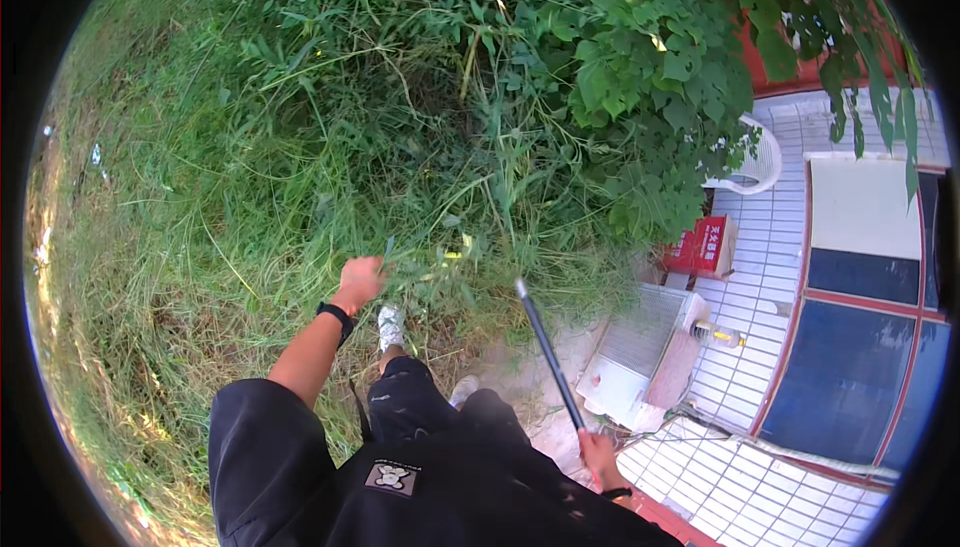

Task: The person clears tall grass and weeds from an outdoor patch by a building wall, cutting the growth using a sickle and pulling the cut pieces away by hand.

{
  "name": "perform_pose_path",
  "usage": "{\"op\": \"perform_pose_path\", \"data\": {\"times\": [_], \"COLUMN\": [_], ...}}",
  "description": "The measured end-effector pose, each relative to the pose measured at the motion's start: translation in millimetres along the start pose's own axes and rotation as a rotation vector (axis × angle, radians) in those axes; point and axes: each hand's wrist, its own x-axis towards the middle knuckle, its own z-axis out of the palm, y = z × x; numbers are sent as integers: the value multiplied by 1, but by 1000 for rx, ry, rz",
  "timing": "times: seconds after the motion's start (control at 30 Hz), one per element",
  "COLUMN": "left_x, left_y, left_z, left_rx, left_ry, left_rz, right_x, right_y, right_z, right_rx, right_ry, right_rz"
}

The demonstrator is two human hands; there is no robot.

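My left hand [360, 284], with a dark band on its wrist, reaches out over the tall grass [300, 177]. Its fingers look closed, close to some leafy stems; whether anything is between them I cannot make out. Lower right, my right hand [598, 459] is wrapped round the lower end of a black pole [552, 359]. The pole slants up and away to the left, and its silvery tip lies against the edge of the weeds. If a blade or head continues beyond that tip, the view does not show it.
A white metal unit [640, 347] stands by the tiled wall, with a plastic bottle [718, 334] on it. Beyond are a red carton [700, 247], a white plastic chair [760, 157] and a red-framed window [850, 347]. Leafy vines [650, 77] overhang. My left shoe [391, 327] stands in grass.
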Motion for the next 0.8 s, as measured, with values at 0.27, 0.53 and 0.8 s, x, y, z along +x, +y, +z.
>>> {"op": "perform_pose_path", "data": {"times": [0.27, 0.53, 0.8], "left_x": [-20, -75, -31], "left_y": [22, 69, 68], "left_z": [30, 92, 151], "left_rx": [366, 348, 142], "left_ry": [88, 20, 189], "left_rz": [233, 263, 269], "right_x": [-26, -32, -41], "right_y": [56, 153, 206], "right_z": [41, 37, 52], "right_rx": [366, 610, 685], "right_ry": [-136, -131, -100], "right_rz": [107, 36, 106]}}
